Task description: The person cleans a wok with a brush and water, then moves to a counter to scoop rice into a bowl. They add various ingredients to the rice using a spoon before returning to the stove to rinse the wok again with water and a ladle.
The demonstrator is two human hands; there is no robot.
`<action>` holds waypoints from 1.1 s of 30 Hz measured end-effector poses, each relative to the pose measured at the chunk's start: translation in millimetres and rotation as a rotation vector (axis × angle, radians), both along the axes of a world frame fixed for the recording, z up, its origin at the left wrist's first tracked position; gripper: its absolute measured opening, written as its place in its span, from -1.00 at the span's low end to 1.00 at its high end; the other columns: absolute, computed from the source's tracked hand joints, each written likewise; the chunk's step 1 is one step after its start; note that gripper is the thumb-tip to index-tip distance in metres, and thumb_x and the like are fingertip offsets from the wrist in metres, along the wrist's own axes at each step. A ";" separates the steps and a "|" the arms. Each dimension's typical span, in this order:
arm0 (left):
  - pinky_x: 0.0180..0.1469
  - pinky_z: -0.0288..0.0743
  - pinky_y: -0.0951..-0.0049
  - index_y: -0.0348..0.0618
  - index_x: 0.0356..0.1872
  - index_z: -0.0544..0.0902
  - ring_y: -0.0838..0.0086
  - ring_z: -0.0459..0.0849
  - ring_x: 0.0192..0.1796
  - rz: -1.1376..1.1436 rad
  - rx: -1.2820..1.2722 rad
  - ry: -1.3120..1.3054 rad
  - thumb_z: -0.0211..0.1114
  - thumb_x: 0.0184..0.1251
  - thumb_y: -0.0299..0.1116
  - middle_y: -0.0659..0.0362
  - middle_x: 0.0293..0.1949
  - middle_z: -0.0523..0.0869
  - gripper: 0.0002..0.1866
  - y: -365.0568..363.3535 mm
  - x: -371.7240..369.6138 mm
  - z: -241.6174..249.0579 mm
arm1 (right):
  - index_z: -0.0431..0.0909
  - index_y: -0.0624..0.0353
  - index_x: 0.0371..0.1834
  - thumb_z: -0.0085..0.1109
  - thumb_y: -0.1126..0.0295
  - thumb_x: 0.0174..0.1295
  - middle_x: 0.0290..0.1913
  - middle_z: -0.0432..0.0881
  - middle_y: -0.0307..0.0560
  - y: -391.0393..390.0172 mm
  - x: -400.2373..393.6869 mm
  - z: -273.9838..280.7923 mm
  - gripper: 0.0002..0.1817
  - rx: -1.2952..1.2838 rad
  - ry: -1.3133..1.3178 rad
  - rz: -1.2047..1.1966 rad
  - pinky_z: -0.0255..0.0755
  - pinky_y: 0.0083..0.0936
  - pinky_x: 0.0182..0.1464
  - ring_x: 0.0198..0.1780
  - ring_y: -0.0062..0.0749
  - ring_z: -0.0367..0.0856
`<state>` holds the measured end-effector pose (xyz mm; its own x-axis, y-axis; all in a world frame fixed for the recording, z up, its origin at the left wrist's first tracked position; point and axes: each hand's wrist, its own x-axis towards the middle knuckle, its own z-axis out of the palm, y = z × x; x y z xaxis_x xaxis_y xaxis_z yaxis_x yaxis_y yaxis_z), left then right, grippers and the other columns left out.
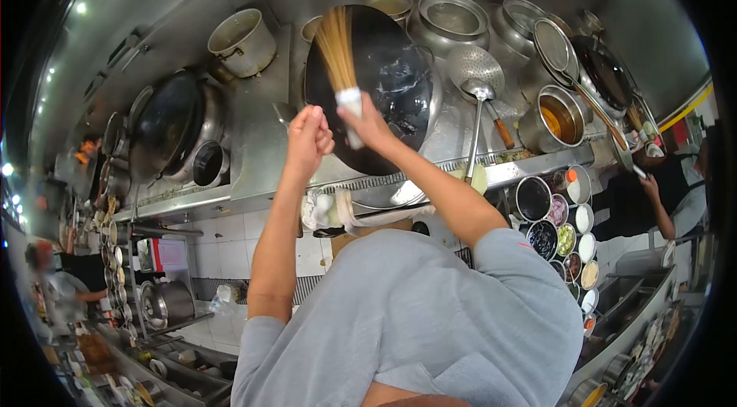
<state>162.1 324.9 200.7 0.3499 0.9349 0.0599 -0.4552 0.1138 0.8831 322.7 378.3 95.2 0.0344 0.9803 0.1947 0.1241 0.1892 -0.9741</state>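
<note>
In my right hand [368, 127] I grip a bamboo wok brush [336, 50] by its white-wrapped handle, its long bristles pointing away from me over the wok. The black wok [391, 77] has wet, shiny streaks across its inside. My left hand [309, 134] is closed in a fist at the wok's near left rim; what it holds, if anything, is hidden. A small metal piece [283, 113] shows just left of that fist.
A perforated skimmer [476, 73] lies right of the wok, beside a pot with orange liquid [559, 117]. Lidless metal pots [453, 17] line the back. Another wok [167, 127] stands left. Ingredient bowls [566, 239] fill the right side, and a co-worker's hand [651, 188] shows beyond.
</note>
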 end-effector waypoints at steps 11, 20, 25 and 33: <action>-0.65 -0.12 0.56 -0.10 -0.45 0.40 0.71 0.05 -0.70 -0.085 0.086 0.103 0.15 0.58 -0.16 0.40 -0.68 0.12 -0.64 -9.5 15.1 24.2 | 0.34 0.20 0.14 0.25 0.07 0.34 -0.32 0.57 -0.05 -68.6 31.2 -1.5 -0.48 -0.229 0.198 0.199 0.61 -0.40 -0.56 -0.58 -0.29 0.64; -0.66 -0.11 0.61 -0.09 -0.44 0.38 0.73 0.04 -0.68 0.149 0.004 -0.016 0.09 0.61 -0.17 0.38 -0.63 0.20 -0.65 -13.0 -5.0 17.1 | 0.34 0.22 0.30 0.30 -0.13 0.23 0.05 0.67 0.21 -93.5 121.1 -12.1 -0.23 -0.415 -0.230 0.090 0.51 -0.25 0.10 0.07 0.00 0.66; -0.65 -0.09 0.58 -0.11 -0.44 0.37 0.70 0.05 -0.67 0.132 0.018 0.027 0.07 0.62 -0.18 0.35 -0.62 0.22 -0.64 -28.0 -8.1 14.1 | 0.24 0.18 0.42 0.20 -0.21 0.26 0.05 0.65 0.27 -65.8 146.4 -46.9 -0.15 -0.658 -0.338 0.142 0.63 -0.21 -0.02 -0.01 0.08 0.71; -0.65 -0.10 0.61 -0.10 -0.43 0.38 0.71 0.05 -0.66 0.207 0.001 -0.038 0.05 0.63 -0.17 0.36 -0.61 0.21 -0.64 -26.8 -13.4 8.9 | -0.01 0.14 0.59 0.21 -0.09 0.34 0.15 0.58 0.14 -153.3 116.2 2.3 -0.07 -0.651 -0.113 0.595 0.66 -0.46 -0.39 -0.33 -0.31 0.71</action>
